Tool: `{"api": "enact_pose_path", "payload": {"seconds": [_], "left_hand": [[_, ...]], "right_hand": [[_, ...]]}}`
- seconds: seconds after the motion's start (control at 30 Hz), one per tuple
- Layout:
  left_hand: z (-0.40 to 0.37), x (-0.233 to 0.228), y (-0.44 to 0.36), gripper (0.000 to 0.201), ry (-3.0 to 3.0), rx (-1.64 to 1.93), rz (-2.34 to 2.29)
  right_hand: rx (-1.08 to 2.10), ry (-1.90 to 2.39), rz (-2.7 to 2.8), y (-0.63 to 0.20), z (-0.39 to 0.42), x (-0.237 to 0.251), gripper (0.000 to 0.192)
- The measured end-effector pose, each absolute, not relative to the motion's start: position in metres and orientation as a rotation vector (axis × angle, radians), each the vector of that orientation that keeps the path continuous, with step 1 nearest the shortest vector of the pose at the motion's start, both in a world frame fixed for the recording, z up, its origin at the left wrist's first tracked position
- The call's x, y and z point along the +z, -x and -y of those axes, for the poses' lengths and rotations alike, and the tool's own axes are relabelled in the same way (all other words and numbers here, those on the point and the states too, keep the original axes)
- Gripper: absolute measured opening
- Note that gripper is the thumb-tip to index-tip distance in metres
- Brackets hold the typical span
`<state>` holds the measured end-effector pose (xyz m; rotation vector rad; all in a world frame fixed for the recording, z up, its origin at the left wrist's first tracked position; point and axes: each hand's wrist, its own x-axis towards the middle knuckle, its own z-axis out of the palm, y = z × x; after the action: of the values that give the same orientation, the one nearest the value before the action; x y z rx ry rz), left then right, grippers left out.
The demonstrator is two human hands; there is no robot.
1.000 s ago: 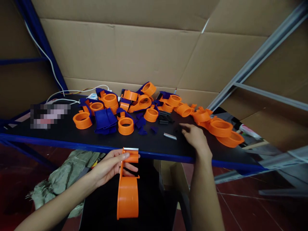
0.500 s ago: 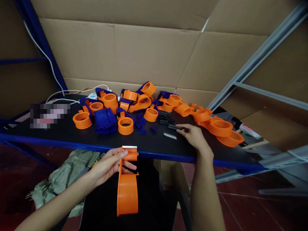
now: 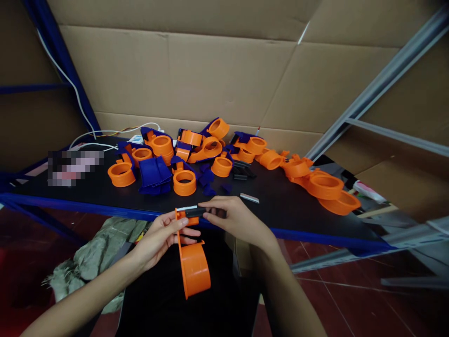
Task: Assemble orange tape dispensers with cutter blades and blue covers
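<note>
Orange tape dispenser (image 3: 191, 255): held below the table's near edge, serrated blade end up, pinched at its top by left hand (image 3: 159, 238). Small black strip (image 3: 195, 212): pinched in right hand (image 3: 236, 220) fingertips, laid against the dispenser's blade end. Black table (image 3: 280, 206): loose orange rings (image 3: 184, 181), blue plastic parts (image 3: 153, 172), metal blade (image 3: 249, 198).

Black table (image 3: 287, 206), blue front edge. Orange rings (image 3: 184, 182) and blue plastic pieces (image 3: 153, 172) heaped from 10 to 1 o'clock; larger orange parts (image 3: 324, 186) at 2 o'clock. Small metal strip (image 3: 249, 198) near centre. White cable (image 3: 105, 134) at 10 o'clock.
</note>
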<state>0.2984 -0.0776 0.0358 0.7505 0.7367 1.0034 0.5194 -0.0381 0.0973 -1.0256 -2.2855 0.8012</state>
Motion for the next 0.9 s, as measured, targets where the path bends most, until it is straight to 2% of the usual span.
{"api": "enact_pose_path", "payload": {"seconds": [0.27, 0.5, 0.6, 0.8, 0.9], "left_hand": [[0.077, 0.034, -0.297, 0.039, -0.783, 1.068, -0.75], [0.076, 0.036, -0.294, 0.034, -0.816, 1.091, -0.78], [0.075, 0.036, -0.293, 0.031, -0.837, 1.088, -0.799], [0.072, 0.038, -0.289, 0.02, -0.747, 1.103, -0.772], [0.073, 0.041, -0.288, 0.016, -0.674, 1.107, -0.73]], "right_hand": [[0.812, 1.201, 2.018, -0.488, 0.045, 0.083, 0.018], [0.199, 1.233, 2.356, -0.475, 0.054, 0.087, 0.025], [0.075, 1.24, 2.425, -0.473, 0.057, 0.087, 0.026], [0.36, 1.162, 2.347, -0.48, 0.055, 0.089, 0.021], [0.428, 1.137, 2.295, -0.484, 0.055, 0.093, 0.029]]}}
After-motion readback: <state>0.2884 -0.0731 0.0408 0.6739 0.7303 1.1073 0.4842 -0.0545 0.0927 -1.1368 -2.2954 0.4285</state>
